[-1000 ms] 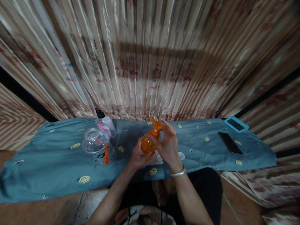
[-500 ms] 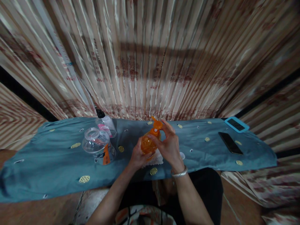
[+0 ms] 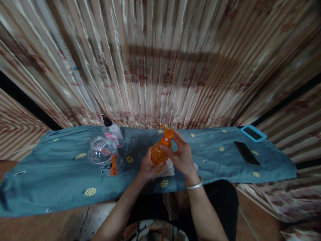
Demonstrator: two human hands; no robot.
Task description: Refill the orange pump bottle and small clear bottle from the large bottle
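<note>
An orange see-through pump bottle (image 3: 158, 154) is held above the front middle of the cloth-covered table, its orange pump head (image 3: 168, 134) tilted toward the back. My left hand (image 3: 148, 166) is wrapped round the body of the bottle. Around the collar and pump head, the thumb and fingers of my right hand (image 3: 182, 152) are closed. A white lacy cloth (image 3: 167, 170) lies beneath the bottle, partly hidden by it and my hands. Behind my right wrist, a small round white thing (image 3: 196, 166) shows only in part.
On the left stand a clear plastic jar (image 3: 101, 155) with an orange label and a clear bottle (image 3: 115, 134) with a black pump. A black phone (image 3: 246, 153) and a blue-framed device (image 3: 253, 133) lie right on the teal tablecloth (image 3: 62, 177). A pleated curtain (image 3: 155, 67) hangs behind.
The fingers of my right hand have shifted slightly around the pump head and collar, and the wrist has turned a little. The left hand and bottle stay nearly where they were.
</note>
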